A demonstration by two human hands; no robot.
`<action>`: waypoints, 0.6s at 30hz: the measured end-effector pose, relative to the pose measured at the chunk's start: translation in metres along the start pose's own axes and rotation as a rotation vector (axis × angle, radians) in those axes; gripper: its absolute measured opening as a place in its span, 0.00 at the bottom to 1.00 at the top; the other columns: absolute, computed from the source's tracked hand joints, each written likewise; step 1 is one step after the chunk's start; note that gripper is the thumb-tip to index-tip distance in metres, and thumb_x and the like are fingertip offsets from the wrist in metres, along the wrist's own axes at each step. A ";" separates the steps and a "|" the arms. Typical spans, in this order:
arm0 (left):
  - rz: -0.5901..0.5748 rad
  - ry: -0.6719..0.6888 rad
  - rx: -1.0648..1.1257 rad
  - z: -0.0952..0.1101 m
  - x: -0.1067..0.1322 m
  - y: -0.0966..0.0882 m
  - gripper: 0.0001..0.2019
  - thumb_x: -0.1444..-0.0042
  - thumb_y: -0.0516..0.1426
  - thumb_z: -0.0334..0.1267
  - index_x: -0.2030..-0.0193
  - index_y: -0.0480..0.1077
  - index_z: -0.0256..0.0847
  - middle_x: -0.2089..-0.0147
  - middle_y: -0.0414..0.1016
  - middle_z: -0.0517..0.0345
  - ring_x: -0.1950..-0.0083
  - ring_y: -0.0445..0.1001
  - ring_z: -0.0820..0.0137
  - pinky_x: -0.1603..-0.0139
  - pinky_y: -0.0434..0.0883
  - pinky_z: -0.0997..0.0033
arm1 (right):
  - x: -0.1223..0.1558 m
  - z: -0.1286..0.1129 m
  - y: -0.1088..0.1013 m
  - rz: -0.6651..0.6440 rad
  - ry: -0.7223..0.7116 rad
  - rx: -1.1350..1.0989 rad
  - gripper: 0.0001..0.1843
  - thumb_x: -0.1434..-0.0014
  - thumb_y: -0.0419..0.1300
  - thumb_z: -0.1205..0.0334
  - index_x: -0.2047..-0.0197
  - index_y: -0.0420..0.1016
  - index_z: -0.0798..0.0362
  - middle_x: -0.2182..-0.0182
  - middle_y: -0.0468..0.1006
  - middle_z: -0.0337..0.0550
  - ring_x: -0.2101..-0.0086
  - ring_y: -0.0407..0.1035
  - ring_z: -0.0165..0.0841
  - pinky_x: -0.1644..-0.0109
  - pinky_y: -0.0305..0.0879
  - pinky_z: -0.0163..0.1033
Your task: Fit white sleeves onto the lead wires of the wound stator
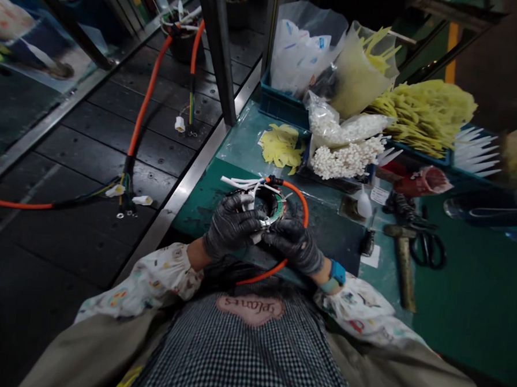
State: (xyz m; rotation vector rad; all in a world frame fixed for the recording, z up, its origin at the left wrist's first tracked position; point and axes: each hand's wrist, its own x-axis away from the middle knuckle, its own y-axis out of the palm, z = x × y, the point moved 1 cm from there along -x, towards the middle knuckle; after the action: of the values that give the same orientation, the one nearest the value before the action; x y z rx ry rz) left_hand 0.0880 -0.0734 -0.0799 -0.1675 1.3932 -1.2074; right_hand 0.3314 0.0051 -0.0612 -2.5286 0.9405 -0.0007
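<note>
Both gloved, close together at the bench's near edge, clamped on one ring-shaped stator [271, 208]; left hand [232, 227] curled over its left rim, right hand [294, 243] gripping its lower right, fingertips almost meeting beneath. Stator held just above the green mat [474, 297], tilted toward the camera; white leads [241, 184] fanning out beyond the left hand's knuckles; orange cable [300, 204] looping from the top, round the right hand and back under the wrist. Right of the right hand: hammer [403, 259], scissors [429, 248]. Beyond both hands: white ties [347, 155], yellow pieces [282, 145], blue tray [280, 105]. Well left of the left hand: dark conveyor [91, 150] carrying orange harnesses [144, 106].
</note>
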 end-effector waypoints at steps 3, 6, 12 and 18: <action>-0.064 -0.053 0.027 0.006 -0.002 -0.002 0.08 0.26 0.63 0.44 0.49 0.85 0.51 0.52 0.92 0.59 0.33 0.84 0.54 0.28 0.84 0.47 | 0.001 0.000 0.004 -0.025 -0.137 0.040 0.09 0.22 0.66 0.52 0.55 0.88 0.40 0.59 0.91 0.42 0.57 0.86 0.42 0.48 0.88 0.51; -0.081 -0.130 -0.009 0.009 -0.004 0.000 0.08 0.26 0.63 0.43 0.49 0.85 0.50 0.50 0.92 0.59 0.32 0.84 0.55 0.26 0.83 0.49 | -0.012 -0.004 0.013 0.110 -0.307 0.154 0.10 0.23 0.65 0.57 0.56 0.88 0.39 0.56 0.91 0.44 0.55 0.86 0.44 0.46 0.88 0.52; 0.058 -0.044 -0.033 0.011 0.003 0.006 0.05 0.29 0.67 0.38 0.49 0.83 0.53 0.54 0.91 0.62 0.34 0.86 0.53 0.32 0.86 0.49 | -0.050 -0.010 0.018 0.612 -0.221 0.298 0.10 0.22 0.60 0.64 0.49 0.83 0.41 0.55 0.90 0.41 0.54 0.85 0.41 0.43 0.85 0.50; 0.205 -0.501 0.170 0.025 0.037 -0.014 0.28 0.31 0.72 0.52 0.29 0.73 0.53 0.19 0.74 0.48 0.14 0.68 0.40 0.14 0.70 0.30 | 0.011 0.037 -0.086 1.068 0.139 0.495 0.11 0.24 0.62 0.51 0.46 0.75 0.48 0.50 0.84 0.48 0.50 0.80 0.45 0.37 0.80 0.59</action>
State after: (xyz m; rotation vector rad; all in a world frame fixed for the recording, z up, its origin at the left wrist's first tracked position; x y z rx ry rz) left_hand 0.0908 -0.1199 -0.0876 -0.1877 0.8467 -1.0185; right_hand 0.3987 0.0707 -0.0623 -1.3731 1.9377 -0.0733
